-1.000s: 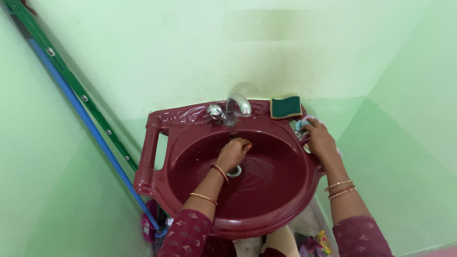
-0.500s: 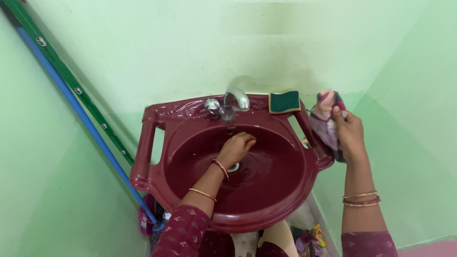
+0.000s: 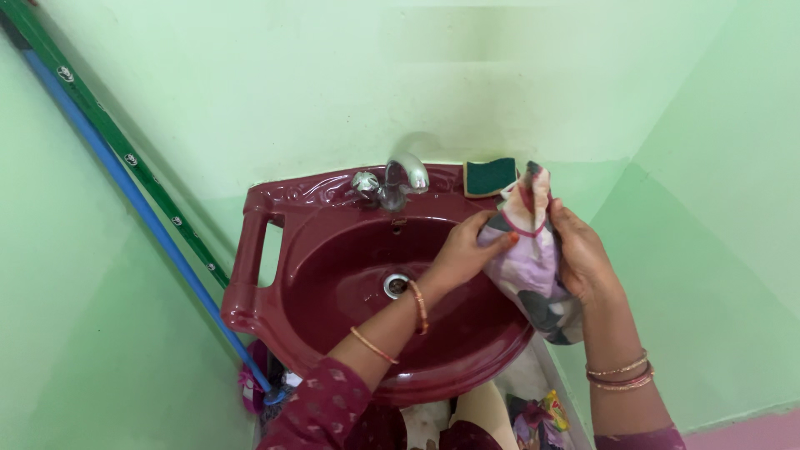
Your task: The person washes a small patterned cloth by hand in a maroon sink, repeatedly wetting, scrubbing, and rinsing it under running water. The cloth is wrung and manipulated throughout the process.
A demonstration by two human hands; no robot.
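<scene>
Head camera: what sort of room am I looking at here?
Probably a home washroom corner: a maroon sink with a metal tap on green walls, a scrub sponge on its rim, and mop handles alongside.

The cloth [image 3: 533, 258] was lilac with grey and dark red patches. The wash basin [image 3: 333, 283] was maroon, the scrub sponge [image 3: 489, 176] green, the wall [image 3: 250, 83] pale green.
</scene>
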